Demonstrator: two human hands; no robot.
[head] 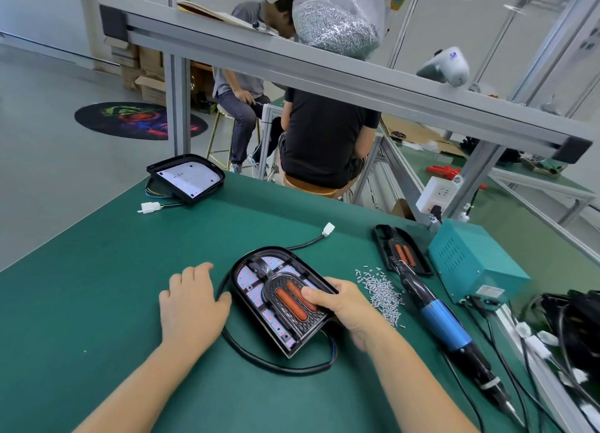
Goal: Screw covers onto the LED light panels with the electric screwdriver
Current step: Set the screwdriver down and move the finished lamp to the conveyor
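- My right hand (345,306) grips the near right edge of the LED light panel (279,299), thumb pressed on the black cover (292,302) with its two orange lenses.
- My left hand (191,302) lies flat on the green bench (97,302) just left of the panel, fingers relaxed, thumb touching the panel's black cable (276,366).
- Right of the panel lies a loose pile of screws (381,293).
- Beyond the screws, the electric screwdriver (444,325) lies on the bench, its tip end resting on a second covered panel (401,251).
- A teal power box (470,260) sits right of that.
- Far left of the panel, at the bench's far edge, sits an uncovered panel (186,177).
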